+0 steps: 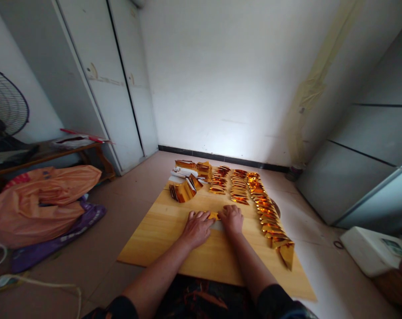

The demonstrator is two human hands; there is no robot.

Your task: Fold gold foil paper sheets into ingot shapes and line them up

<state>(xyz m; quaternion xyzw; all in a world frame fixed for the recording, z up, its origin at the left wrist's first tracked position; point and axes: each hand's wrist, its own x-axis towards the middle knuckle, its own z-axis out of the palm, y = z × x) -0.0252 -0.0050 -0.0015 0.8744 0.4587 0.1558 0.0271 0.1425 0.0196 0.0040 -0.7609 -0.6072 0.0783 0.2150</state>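
Observation:
A wooden board (161,239) lies on the floor in front of me. My left hand (197,227) and my right hand (232,218) rest side by side on it, fingers curled down onto a small sheet of gold foil paper (214,215) that shows between them. Rows of folded gold paper pieces (239,186) lie beyond my hands, and one long row (270,219) runs down the board's right side. A fanned stack of gold sheets (185,190) sits at the far left of the board.
An orange plastic bag (44,199) lies on a purple one at the left, near a low wooden table (48,155) and a fan (4,106). White cupboard doors (114,88) stand behind. A white box (370,250) sits at the right.

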